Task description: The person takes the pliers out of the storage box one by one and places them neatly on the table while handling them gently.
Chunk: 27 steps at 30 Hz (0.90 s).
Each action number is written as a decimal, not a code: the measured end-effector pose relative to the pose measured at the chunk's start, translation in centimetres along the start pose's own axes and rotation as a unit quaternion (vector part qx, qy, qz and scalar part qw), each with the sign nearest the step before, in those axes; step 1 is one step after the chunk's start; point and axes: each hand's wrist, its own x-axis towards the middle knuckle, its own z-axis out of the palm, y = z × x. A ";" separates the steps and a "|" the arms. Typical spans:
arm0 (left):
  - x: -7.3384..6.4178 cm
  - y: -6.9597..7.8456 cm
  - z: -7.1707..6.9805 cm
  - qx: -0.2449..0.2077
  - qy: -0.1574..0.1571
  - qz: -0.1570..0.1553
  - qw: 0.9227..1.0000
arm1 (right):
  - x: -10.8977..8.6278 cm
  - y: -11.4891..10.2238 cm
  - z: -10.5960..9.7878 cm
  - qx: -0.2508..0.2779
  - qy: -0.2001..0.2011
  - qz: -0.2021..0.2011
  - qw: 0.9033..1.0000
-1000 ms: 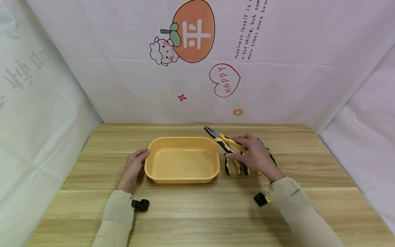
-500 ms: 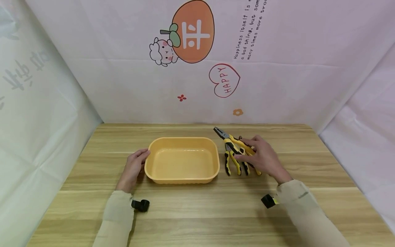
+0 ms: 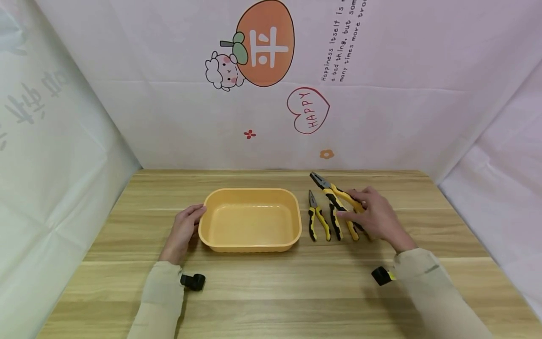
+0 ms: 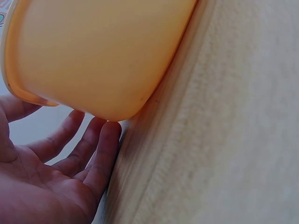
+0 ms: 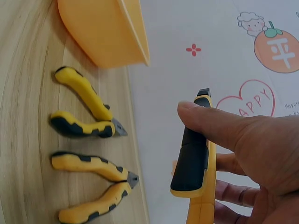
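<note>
My right hand (image 3: 378,214) holds yellow-and-black combination pliers (image 3: 334,195) by the handles, jaws pointing up and left. In the right wrist view the thumb presses one handle (image 5: 189,161). On the table lie needle-nose pliers (image 3: 312,212) and a second pair with short jaws (image 5: 91,165), partly covered by the held tool in the head view. Part of another handle (image 3: 369,234) shows under my right hand. My left hand (image 3: 183,228) rests against the left side of a yellow plastic basin (image 3: 250,248), its fingertips (image 4: 110,128) touching the outer wall.
A wooden table (image 3: 271,292) carries everything. White printed cloth (image 3: 190,127) closes off the back, and plain-looking cloth walls (image 3: 499,141) rise at the sides. The basin stands just left of the pliers. A black camera mount (image 3: 382,276) sits at the right wrist.
My right hand has moved to the right with the combination pliers, off the basin's right edge. The needle-nose pliers are now uncovered. My left hand and the basin stay put.
</note>
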 end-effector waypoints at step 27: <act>-0.1 0.0 0.0 0.000 -0.002 0.000 1.000 | -0.6 4.2 -1.3 0.009 0.000 0.063 0.998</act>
